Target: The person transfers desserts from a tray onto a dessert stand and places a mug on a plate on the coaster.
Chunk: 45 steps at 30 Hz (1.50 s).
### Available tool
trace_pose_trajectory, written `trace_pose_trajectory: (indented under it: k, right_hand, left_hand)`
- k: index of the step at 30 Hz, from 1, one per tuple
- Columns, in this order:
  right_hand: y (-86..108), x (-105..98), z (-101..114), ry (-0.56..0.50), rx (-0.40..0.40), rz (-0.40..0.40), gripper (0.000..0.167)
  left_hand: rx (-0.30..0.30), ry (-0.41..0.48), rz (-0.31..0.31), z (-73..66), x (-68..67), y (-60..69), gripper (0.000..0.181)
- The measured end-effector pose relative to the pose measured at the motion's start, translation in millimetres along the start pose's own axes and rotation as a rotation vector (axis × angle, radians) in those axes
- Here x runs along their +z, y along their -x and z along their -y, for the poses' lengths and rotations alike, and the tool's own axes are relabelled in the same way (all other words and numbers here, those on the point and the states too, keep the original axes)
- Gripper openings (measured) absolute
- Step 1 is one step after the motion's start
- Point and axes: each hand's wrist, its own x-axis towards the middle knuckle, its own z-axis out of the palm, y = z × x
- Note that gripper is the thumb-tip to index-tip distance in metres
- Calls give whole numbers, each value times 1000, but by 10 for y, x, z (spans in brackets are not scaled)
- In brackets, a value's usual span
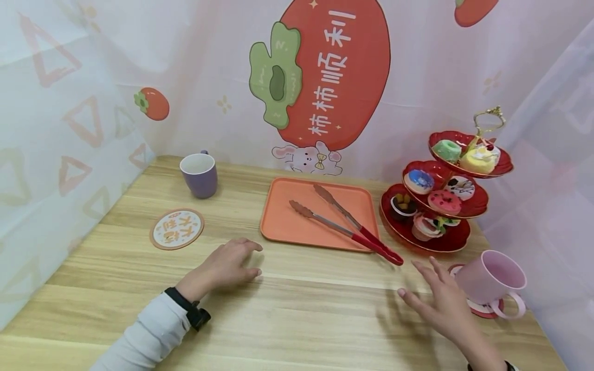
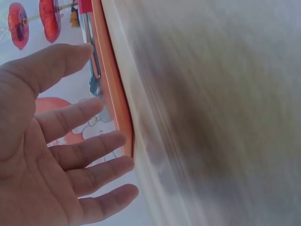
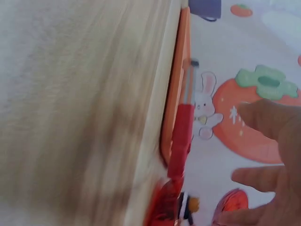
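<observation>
Red-handled tongs (image 1: 355, 226) with brown tips lie spread across an orange tray (image 1: 278, 226), their handle end past its front right corner. My left hand (image 1: 229, 265) hovers over the table in front of the tray's left side, fingers loosely extended. In the left wrist view its palm (image 2: 37, 165) shows nothing held. My right hand (image 1: 445, 304) is raised near the tongs' handle end, its fingers spread, touching nothing visible. Just right of that hand, a pink mug (image 1: 487, 278) stands on a round coaster (image 1: 480, 309).
At the right rear stands a three-tier red stand (image 1: 457, 242) bearing several small cakes and donuts. A purple mug (image 1: 201, 178) is at the back left, with a round coaster (image 1: 177, 229) in front of it. A printed curtain (image 1: 209, 77) closes off the back and sides.
</observation>
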Motion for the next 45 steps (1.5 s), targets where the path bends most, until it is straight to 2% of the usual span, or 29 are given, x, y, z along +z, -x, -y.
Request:
trace_pose_trajectory:
  k: [9, 13, 18, 25, 28, 33, 40, 45]
  right_hand:
    - [-113, 34, 195, 42, -150, 199, 71]
    - [-161, 24, 274, 28, -215, 232, 70]
    - [-195, 55, 337, -4, -278, 225, 71]
    - [-230, 110, 382, -42, -280, 286, 73]
    - [-236, 129, 399, -60, -277, 319, 73]
    - [-234, 155, 435, -66, -294, 349, 74]
    - [-223, 173, 477, -38, -318, 352, 74]
    - [-224, 189, 484, -39, -320, 346, 73]
  left_hand:
    - [-32, 1, -5, 114, -97, -5, 42]
    - [-49, 9, -17, 181, -124, -1, 42]
    - [-82, 28, -19, 254, -157, 17, 44]
    - [-108, 72, -29, 395, -196, 19, 41]
    - [-136, 88, -35, 462, -216, 30, 41]
    - [-211, 116, -64, 587, -267, 71, 39]
    - [-324, 143, -124, 770, -390, 123, 38]
    - [-355, 124, -155, 911, -448, 171, 36]
